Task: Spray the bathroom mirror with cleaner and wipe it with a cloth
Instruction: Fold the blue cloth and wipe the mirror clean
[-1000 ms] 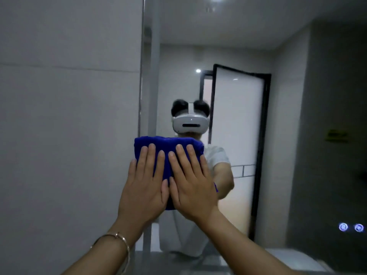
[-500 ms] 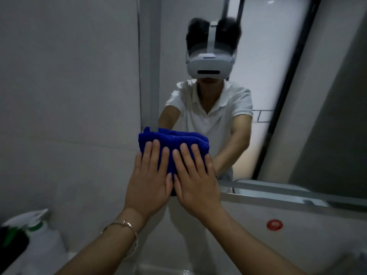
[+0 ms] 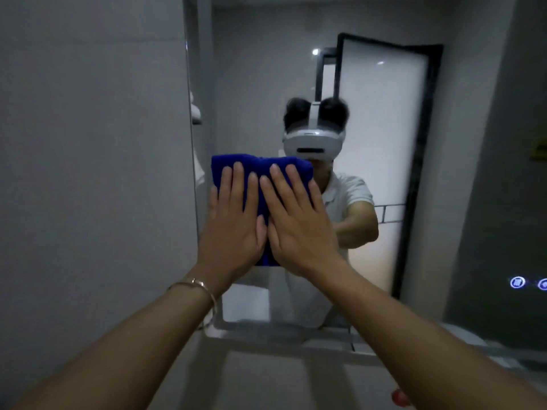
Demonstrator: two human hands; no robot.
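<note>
My left hand [image 3: 233, 223] and right hand [image 3: 299, 229] lie side by side, fingers straight and flat, pressing the folded blue cloth [image 3: 260, 168] against the mirror [image 3: 384, 137]. The cloth pokes out above my fingertips and shows between my thumbs. A thin bracelet [image 3: 204, 287] circles my left wrist.

left hand [image 3: 233, 229] and right hand [image 3: 299, 229] side by side, fingers straight, pressing folded blue cloth [image 3: 257, 168] flat against mirror [image 3: 473, 143]; bracelet [image 3: 196, 287] on left wrist
</note>
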